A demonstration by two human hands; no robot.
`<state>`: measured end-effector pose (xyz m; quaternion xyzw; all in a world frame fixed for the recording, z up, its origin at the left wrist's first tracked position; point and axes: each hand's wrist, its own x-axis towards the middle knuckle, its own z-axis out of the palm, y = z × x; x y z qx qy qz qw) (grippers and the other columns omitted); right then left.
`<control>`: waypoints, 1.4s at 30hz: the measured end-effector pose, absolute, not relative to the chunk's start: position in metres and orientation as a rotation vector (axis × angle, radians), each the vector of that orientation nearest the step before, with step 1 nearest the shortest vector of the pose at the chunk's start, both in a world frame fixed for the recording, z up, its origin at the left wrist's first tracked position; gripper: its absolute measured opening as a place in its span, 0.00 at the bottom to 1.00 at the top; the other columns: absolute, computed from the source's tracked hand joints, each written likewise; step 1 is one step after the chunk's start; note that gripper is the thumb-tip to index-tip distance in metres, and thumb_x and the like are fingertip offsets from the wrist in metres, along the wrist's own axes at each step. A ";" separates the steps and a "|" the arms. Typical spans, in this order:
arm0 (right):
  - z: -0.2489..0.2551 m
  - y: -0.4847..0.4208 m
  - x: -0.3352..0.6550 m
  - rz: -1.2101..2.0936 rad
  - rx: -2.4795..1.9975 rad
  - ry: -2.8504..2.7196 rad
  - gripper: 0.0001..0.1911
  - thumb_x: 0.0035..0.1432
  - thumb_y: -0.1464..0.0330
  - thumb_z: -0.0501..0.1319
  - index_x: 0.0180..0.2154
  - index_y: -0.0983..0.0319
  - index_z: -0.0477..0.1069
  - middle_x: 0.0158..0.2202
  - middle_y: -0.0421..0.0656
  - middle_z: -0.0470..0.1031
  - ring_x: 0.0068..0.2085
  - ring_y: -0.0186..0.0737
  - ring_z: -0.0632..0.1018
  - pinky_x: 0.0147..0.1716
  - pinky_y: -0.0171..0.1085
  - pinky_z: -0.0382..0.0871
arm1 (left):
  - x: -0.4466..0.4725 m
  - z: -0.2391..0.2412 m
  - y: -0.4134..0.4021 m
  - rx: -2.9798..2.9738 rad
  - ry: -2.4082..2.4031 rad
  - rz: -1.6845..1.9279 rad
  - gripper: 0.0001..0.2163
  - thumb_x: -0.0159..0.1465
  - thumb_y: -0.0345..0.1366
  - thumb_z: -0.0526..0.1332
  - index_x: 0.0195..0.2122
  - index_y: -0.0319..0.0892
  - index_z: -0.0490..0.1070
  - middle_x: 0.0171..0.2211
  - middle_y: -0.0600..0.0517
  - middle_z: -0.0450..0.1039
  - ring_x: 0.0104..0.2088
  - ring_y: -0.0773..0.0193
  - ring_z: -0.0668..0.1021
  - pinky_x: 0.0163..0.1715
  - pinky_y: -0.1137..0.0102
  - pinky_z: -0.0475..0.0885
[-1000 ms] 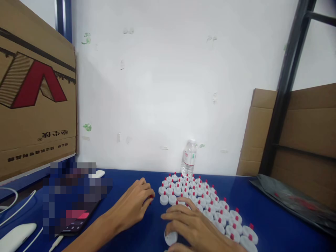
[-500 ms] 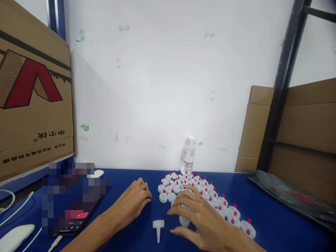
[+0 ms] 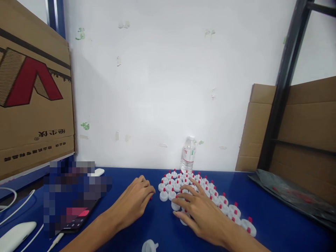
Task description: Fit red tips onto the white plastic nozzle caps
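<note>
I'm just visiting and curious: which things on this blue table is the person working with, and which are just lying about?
In use: red-tipped white caps, right hand, left hand, loose cap.
Lying about: water bottle, phone, cardboard box, black bags.

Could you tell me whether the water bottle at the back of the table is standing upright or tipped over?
Upright: the water bottle stands on its base against the wall, cap on top.
</note>
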<state>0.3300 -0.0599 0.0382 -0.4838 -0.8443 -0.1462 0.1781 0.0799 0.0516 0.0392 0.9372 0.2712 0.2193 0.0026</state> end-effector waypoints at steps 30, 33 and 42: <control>0.050 -0.060 0.334 -0.405 -0.977 -2.167 0.05 0.70 0.72 0.59 0.45 0.59 0.71 0.44 0.44 0.80 0.46 0.41 0.79 0.48 0.42 0.71 | 0.092 0.051 0.030 2.608 0.993 0.779 0.20 0.76 0.44 0.38 0.32 0.45 0.61 0.33 0.54 0.67 0.36 0.61 0.70 0.40 0.64 0.66; 0.052 -0.064 0.332 -0.210 -1.155 -2.231 0.14 0.71 0.67 0.59 0.56 0.55 0.70 0.53 0.43 0.79 0.54 0.42 0.77 0.58 0.45 0.66 | 0.087 0.048 0.042 2.744 0.955 0.706 0.15 0.75 0.40 0.46 0.34 0.44 0.66 0.36 0.51 0.69 0.41 0.57 0.69 0.45 0.59 0.65; 0.059 -0.073 0.325 -0.019 -1.285 -2.419 0.20 0.74 0.65 0.52 0.63 0.48 0.66 0.59 0.39 0.75 0.61 0.42 0.73 0.68 0.49 0.48 | 0.085 0.028 0.052 2.822 0.943 0.607 0.06 0.69 0.34 0.57 0.41 0.45 0.74 0.46 0.48 0.70 0.48 0.52 0.69 0.49 0.53 0.65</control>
